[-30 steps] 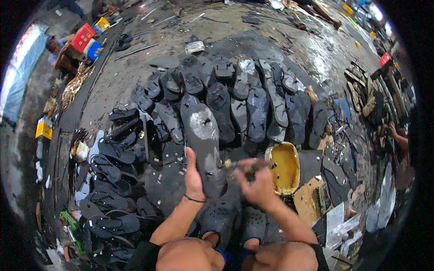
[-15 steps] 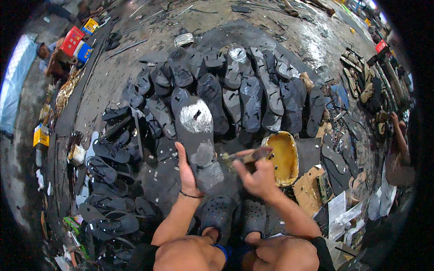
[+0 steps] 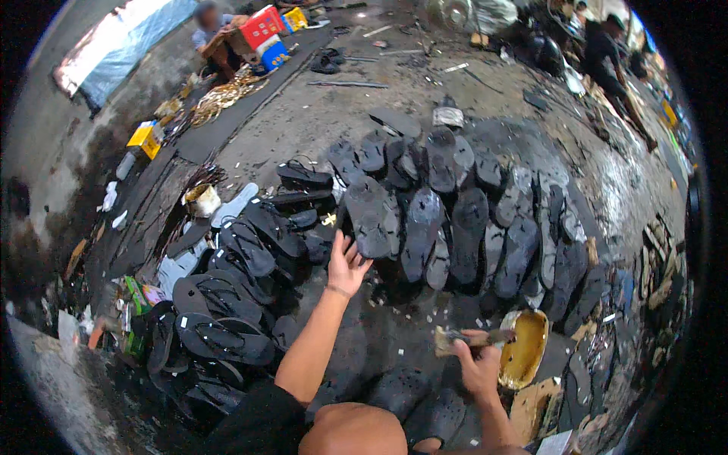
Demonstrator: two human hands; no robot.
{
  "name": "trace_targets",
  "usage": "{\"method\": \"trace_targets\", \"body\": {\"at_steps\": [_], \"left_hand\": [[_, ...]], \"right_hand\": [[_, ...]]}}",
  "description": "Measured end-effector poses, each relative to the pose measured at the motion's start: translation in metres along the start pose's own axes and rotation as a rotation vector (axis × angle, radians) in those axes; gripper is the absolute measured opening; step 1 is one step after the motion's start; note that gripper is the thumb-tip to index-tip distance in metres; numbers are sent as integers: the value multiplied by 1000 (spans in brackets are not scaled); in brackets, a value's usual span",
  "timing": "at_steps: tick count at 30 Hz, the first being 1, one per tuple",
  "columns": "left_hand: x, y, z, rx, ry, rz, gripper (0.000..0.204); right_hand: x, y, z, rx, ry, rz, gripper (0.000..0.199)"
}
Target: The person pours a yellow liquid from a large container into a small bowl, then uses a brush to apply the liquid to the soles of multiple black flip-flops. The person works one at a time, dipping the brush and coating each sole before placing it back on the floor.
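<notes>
Both hands are out over the floor: the left hand (image 3: 347, 265) reaches forward with fingers spread, holding nothing, right at the near end of a dark sandal sole (image 3: 369, 216) in the fanned rows of soles (image 3: 485, 227). The right hand (image 3: 478, 368) is clamped on a brush (image 3: 462, 339), its tip just beside the yellow glue bowl (image 3: 527, 349). To the left, a pile of black strapped sandals (image 3: 220, 318) covers the wet concrete floor (image 3: 318, 114).

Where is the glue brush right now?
In the head view, lower right: the brush is in the right hand, just left of the yellow bowl.
</notes>
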State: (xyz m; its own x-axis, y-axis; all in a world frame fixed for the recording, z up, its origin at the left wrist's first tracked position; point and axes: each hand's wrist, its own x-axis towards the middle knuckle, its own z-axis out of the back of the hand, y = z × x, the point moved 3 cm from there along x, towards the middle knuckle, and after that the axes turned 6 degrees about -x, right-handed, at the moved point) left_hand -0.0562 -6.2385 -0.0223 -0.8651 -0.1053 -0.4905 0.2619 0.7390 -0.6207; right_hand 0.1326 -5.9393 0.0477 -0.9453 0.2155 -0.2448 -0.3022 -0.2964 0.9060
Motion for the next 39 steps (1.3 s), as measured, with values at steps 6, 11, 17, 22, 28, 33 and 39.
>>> {"method": "trace_targets", "body": {"at_steps": [6,11,17,22,28,33,39], "left_hand": [[10,-77,26,1783,-126,-951,52],[63,-131,103,2734,-190,-1017,39],[24,-148,-14,1820,120,-1247,43],[-157,-103,-83,1409,764,-802,43],[-162,87,71,2102,1362,-361,79],[-178,110,49,1582,1102,-273,85],[-128,180,-6,1767,1089,-256,68]], "right_hand": [[3,-77,122,-517,-602,164,27],[-5,-67,126,-473,-605,94,23],[-56,-117,170,-1110,-373,-128,32],[-84,-105,151,-867,-280,-251,24],[-96,-65,147,-718,-436,-209,45],[-89,-46,124,-272,-83,-372,27],[-49,-13,109,57,-264,-98,25]]}}
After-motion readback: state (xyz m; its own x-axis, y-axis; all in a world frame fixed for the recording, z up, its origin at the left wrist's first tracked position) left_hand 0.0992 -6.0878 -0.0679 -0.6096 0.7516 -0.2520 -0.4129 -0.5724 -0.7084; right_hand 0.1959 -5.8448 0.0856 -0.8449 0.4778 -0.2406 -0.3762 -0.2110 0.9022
